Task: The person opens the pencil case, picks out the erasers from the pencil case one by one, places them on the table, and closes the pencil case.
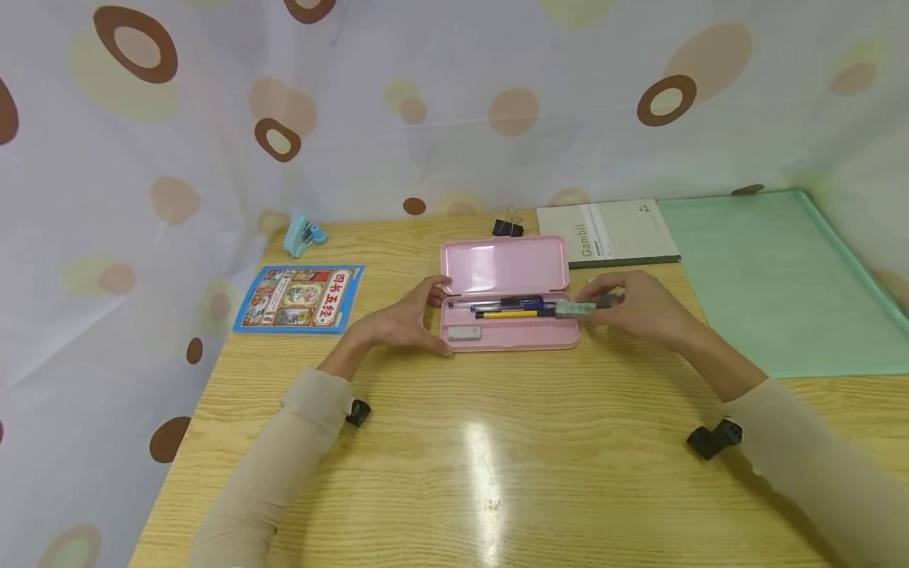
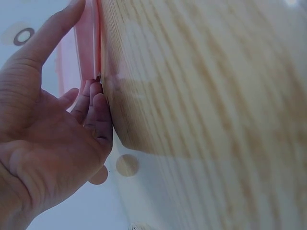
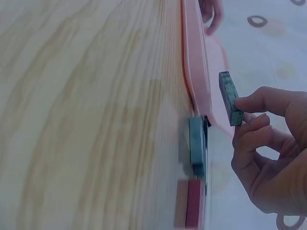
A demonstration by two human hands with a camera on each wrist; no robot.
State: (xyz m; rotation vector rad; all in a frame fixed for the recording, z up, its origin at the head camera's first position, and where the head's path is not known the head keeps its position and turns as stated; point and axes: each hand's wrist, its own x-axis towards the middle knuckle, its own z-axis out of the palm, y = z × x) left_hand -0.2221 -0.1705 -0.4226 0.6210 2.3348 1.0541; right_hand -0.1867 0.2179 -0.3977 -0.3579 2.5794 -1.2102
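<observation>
A pink pencil case (image 1: 554, 338) lies with its lid up on the wooden table. My left hand (image 1: 408, 319) holds its left end, thumb at the front corner and fingers by the hinge; in the left wrist view several fingers (image 2: 98, 108) curl behind it. Inside lie a yellow pen (image 1: 507, 314), dark pens (image 1: 518, 302) and a whitish eraser (image 1: 465, 333). Over the right end, my right hand (image 1: 642, 308) pinches a small green patterned block (image 3: 230, 98) between thumb and fingers. Beneath that hand, a teal block (image 3: 195, 143) and a dark red block (image 3: 193, 203) lie on the table.
Behind the case are a black binder clip (image 1: 507, 228) and a notebook (image 1: 618, 229). A green mat (image 1: 774, 292) covers the right side. To the left lie a blue-covered booklet (image 1: 301, 300) and a light-blue gadget (image 1: 301, 235). Patterned cloth (image 1: 454, 118) hangs behind the table.
</observation>
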